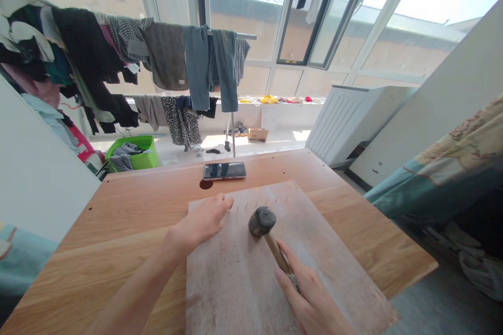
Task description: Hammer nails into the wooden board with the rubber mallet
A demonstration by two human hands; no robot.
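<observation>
My right hand [306, 288] is wrapped round the wooden handle of a mallet [262, 221] with a dark, blunt head. The head is over the middle of a pale wooden board [220, 282]. My left hand [210, 214] is closed at the board's far left part, fingertips pinched together. A nail seems to be between them, mostly hidden; only a small dark spot shows beneath the fingertips. To the right of those fingers, several thin nails [266, 201] stand upright in a row across the board. Small dark marks dot the board nearer to me.
The board lies on a wooden table [129, 225]. Beyond it are a phone [224, 170] and a round dark hole. Past the table stand a clothes rack with hanging laundry [165, 57], a green basket [143, 153] and a white cabinet-like unit [341, 120]. A curtain [436, 172] hangs at right.
</observation>
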